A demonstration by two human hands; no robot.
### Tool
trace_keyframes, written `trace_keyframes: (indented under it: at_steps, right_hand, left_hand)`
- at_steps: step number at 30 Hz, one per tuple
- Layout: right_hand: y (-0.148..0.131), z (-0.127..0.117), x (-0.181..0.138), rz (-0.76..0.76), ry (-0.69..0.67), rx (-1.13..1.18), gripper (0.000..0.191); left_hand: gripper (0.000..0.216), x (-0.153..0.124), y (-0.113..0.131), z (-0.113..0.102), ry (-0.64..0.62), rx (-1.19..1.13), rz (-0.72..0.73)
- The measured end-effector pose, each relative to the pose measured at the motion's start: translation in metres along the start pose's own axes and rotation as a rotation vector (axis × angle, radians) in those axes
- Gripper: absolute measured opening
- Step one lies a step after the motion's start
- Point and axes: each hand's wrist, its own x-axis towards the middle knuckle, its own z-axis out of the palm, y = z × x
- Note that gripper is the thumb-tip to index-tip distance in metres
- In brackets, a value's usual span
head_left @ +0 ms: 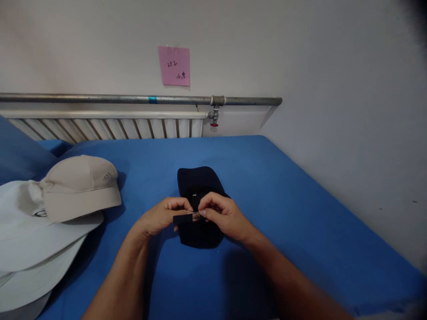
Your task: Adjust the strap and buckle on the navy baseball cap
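A dark navy cap (197, 182) lies on the blue sheet (273, 195) in front of me, its back facing me. My left hand (160, 218) and my right hand (222, 213) meet over its near edge. Both are closed in a pinch on the cap's back strap (184, 218), a short dark band that sticks out to the left between the fingers. The lower part of the cap shows below my hands.
A beige cap (80, 186) rests on a stack of pale wide-brimmed hats (30, 240) at the left. A radiator (110, 128) and metal pipe (133, 99) run along the wall behind. A pink note (174, 66) hangs above. The right wall borders the bed.
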Motion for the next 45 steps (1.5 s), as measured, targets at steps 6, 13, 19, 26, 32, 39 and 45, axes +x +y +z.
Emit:
trace_keyframes:
  at_steps: [6, 13, 19, 26, 32, 39, 45]
  right_hand:
    - [-0.003, 0.0, -0.001, -0.076, -0.041, -0.2, 0.007]
    - [0.004, 0.001, 0.003, 0.171, -0.084, -0.024, 0.019]
    - [0.006, -0.001, 0.006, 0.342, -0.209, 0.015, 0.017]
    - [0.008, 0.0, 0.007, 0.338, -0.161, 0.07, 0.018]
    - [0.008, -0.001, 0.007, 0.346, -0.156, 0.089, 0.017]
    - [0.007, -0.001, 0.005, 0.341, -0.154, 0.125, 0.015]
    - [0.011, -0.003, 0.004, 0.242, -0.109, 0.111, 0.012]
  left_hand:
    - [0.019, 0.001, -0.001, -0.002, 0.012, 0.012, -0.01]
    - [0.029, -0.004, 0.0, -0.009, 0.022, -0.101, 0.016]
    - [0.037, -0.006, -0.003, -0.014, 0.014, -0.166, 0.071]
    - [0.037, -0.009, 0.002, -0.015, 0.034, -0.105, 0.094]
    - [0.028, -0.012, 0.011, -0.013, 0.03, 0.294, 0.029]
    - [0.018, -0.012, 0.008, -0.015, 0.005, 0.125, 0.078]
    - [0.017, -0.012, 0.007, -0.016, -0.013, 0.079, 0.105]
